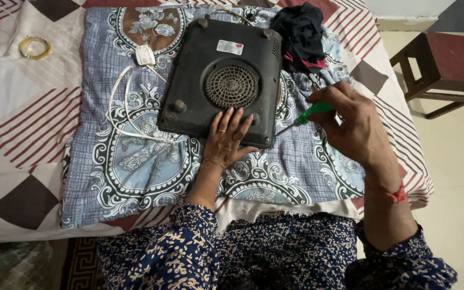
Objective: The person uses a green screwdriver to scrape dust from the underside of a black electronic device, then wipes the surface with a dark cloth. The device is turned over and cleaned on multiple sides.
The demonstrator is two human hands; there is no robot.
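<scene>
Over at the far left edge of the bed (6, 123) there's a gold bangle (34, 47) lying on the striped sheet, next to a thin white wire. Moving in, a blue patterned cloth (135, 161) covers the middle of the bed, and a white cord (124, 107) loops across it with its plug (145, 55) near the cloth's far edge.

The black cooktop (221, 80) sits upside down on that cloth, roughly at its middle, round vent grille facing up. Your left hand (227, 138) is spread flat on the cooktop's near edge, fingers relaxed and not gripping anything, just pressing it down.

Right of that, your right hand (350, 121) is wrapped around a green-handled screwdriver (304, 118), with the metal tip pointing at the cooktop's near right corner. Can't tell if the tip is actually touching.

Behind that hand, a dark bundle of fabric (299, 35) lies by the cooktop's far right corner. Off the bed's right edge stands a wooden stool (447, 67).
</scene>
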